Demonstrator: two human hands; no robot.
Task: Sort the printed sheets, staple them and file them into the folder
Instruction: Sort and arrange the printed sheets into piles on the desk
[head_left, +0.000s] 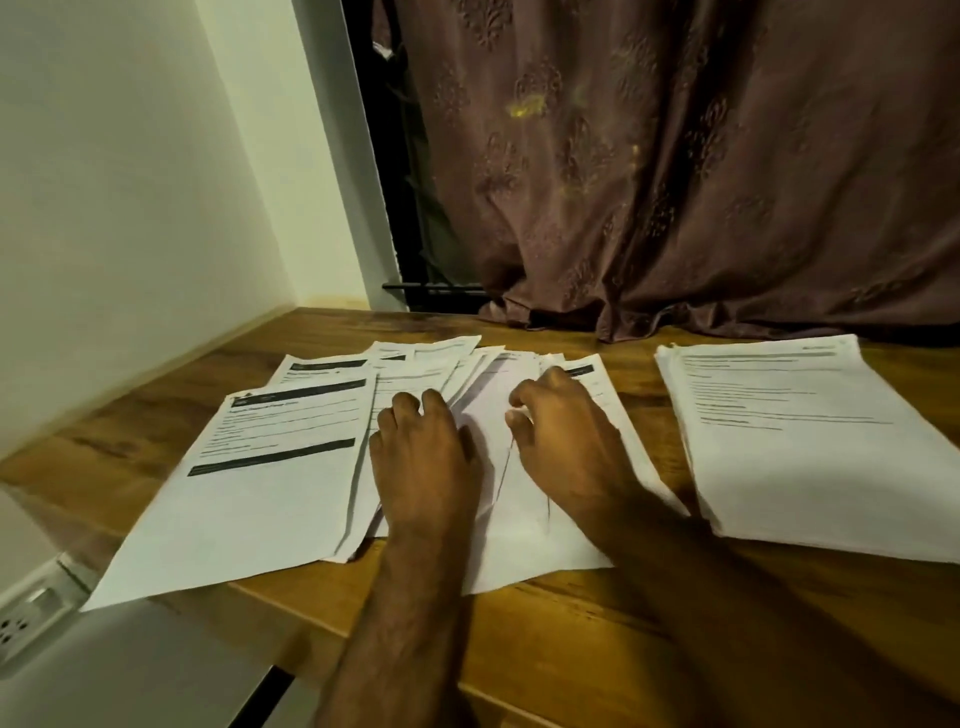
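Printed sheets (291, 447) lie fanned out and overlapping across the left and middle of the wooden table (571, 613). My left hand (423, 462) rests palm down on the middle of this spread, fingers curled on the paper. My right hand (563, 441) lies beside it on a blank-looking sheet (514, 540), with thumb and fingers bent as if pinching a sheet's edge; the contact is blurred. A separate neat stack of printed sheets (810, 441) sits at the right. No stapler or folder is in view.
A brown patterned curtain (675, 182) hangs behind the table and touches its back edge. A pale wall (130, 208) runs along the left side. A white wall socket (26, 618) sits low at the left, below the table's edge.
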